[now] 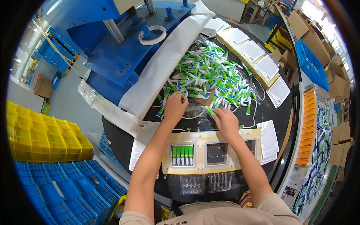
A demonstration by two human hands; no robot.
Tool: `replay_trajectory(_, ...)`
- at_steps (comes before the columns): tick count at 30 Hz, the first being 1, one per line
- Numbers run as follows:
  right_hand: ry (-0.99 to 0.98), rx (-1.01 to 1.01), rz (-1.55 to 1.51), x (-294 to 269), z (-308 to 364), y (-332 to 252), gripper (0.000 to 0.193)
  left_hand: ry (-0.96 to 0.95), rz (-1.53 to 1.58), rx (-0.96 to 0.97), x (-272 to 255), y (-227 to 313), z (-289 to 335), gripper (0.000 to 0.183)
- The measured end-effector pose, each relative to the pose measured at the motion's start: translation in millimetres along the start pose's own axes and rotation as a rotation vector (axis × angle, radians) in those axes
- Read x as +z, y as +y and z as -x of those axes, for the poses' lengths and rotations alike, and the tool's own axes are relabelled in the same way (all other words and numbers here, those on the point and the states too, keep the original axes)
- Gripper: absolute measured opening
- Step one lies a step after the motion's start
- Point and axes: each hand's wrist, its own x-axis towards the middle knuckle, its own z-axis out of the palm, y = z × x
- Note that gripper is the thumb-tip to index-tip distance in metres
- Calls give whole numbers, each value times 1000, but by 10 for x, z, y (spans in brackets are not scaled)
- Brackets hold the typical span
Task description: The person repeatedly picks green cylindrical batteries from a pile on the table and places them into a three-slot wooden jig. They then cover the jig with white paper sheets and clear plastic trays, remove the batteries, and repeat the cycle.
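Observation:
My right hand (226,120) pinches a small green-and-white tube (210,110) just beyond the pale yellow-edged frame (187,170). At the near left edge of a big heap of such tubes (213,71), my left hand (175,107) is closed, its fingertips on a small tube (185,95) that they partly hide. The frame lies in front of me with windows in it. A row of several tubes (182,154) stands side by side in its left window. The middle window shows a clear moulded insert (216,153) without tubes; my right forearm partly covers the right one.
Clear plastic blisters (192,183) lie at the near table edge. Printed cards (267,138) sit right of the frame, others (144,137) left. A second frame with cards (251,50) stands beyond the heap. A blue press (108,56) rises at far left; yellow (45,135) and blue crates (63,187) stack below.

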Motion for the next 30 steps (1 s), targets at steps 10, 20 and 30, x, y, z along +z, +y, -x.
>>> replay_trajectory(10, 89, -71, -11, -474, 1530, -465, 23, 324, 164, 383, 394, 834, 2228, 20)
replay_trajectory(20, 43, 15, -18, -171, 1571, -531, 25, 308, 75, 230, 680, 887, 2397, 17)
replay_trajectory(30, 36, 58, 13, -244, 94, 103, 12, 252, -131, 393, 320, 567, 963, 23)
